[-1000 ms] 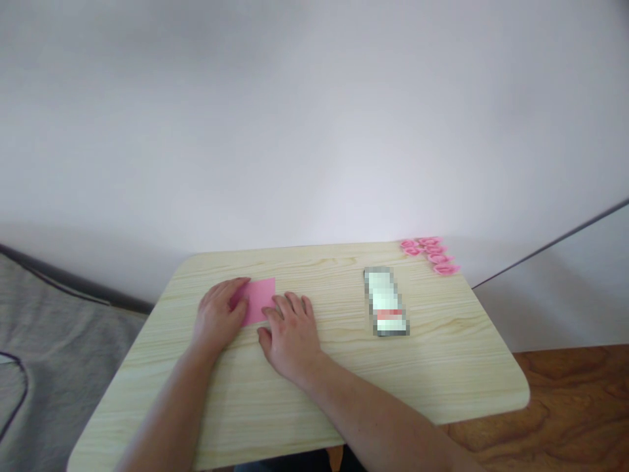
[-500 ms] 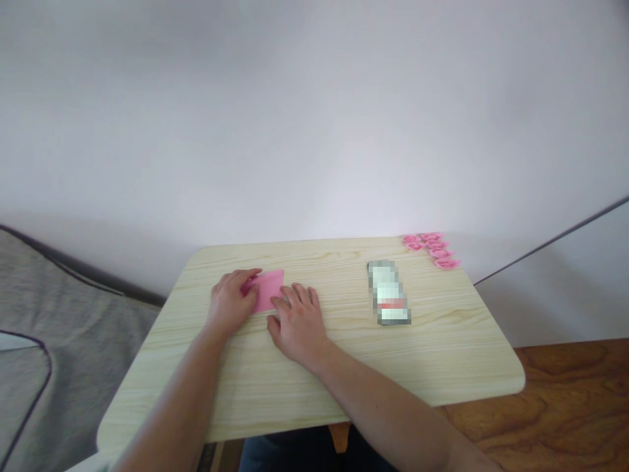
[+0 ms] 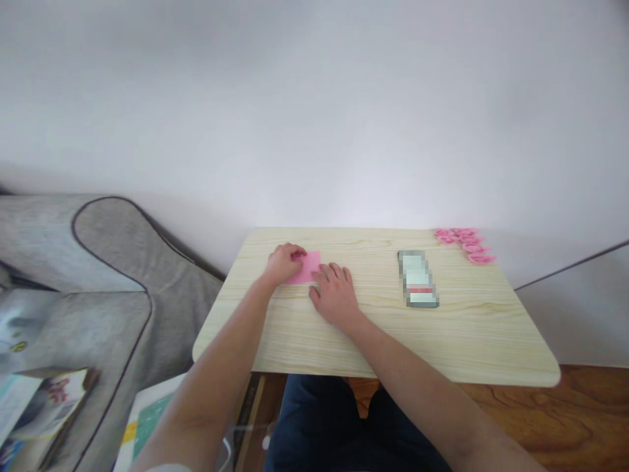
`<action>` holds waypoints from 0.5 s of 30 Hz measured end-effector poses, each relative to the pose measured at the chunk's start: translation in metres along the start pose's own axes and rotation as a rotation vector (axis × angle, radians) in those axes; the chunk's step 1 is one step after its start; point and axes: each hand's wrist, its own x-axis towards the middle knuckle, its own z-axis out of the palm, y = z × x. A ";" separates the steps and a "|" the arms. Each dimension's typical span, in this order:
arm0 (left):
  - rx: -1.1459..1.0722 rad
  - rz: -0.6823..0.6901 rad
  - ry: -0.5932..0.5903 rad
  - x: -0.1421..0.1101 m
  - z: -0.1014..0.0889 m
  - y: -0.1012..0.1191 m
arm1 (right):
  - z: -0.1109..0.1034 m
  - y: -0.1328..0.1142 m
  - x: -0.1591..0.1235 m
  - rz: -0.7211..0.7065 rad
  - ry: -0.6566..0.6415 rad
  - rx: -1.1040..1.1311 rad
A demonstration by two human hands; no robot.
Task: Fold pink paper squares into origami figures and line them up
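Observation:
A small square of pink paper [image 3: 309, 267] lies on the pale wood-grain table, left of its middle. My left hand [image 3: 285, 263] is over the paper's left part, its fingers curled and the thumb brought to the index finger, gripping the paper there. That left edge is hidden under the hand. Spread out flat, my right hand [image 3: 337, 292] rests on the table, and its fingertips touch the right side of the paper. To the right lies a phone [image 3: 419, 278] with a blurred-out screen.
Several folded pink paper pieces [image 3: 472, 246] sit at the table's [image 3: 481, 334] back right corner. A white wall [image 3: 314, 131] rises behind it. At left stands a grey sofa [image 3: 171, 314] with magazines [image 3: 54, 400] on it. A green-and-white item [image 3: 152, 419] is below the table's left side.
The view has turned left and down, so the table appears further right and more of the sofa shows. My left thumb and index finger have come closer together on the paper.

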 end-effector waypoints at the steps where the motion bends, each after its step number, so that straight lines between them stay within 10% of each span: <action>1: 0.008 -0.011 -0.007 0.000 -0.002 0.001 | 0.000 0.000 0.000 -0.002 0.003 -0.005; 15: 0.056 -0.133 -0.269 0.035 -0.029 0.009 | -0.001 0.000 -0.001 -0.023 0.010 -0.013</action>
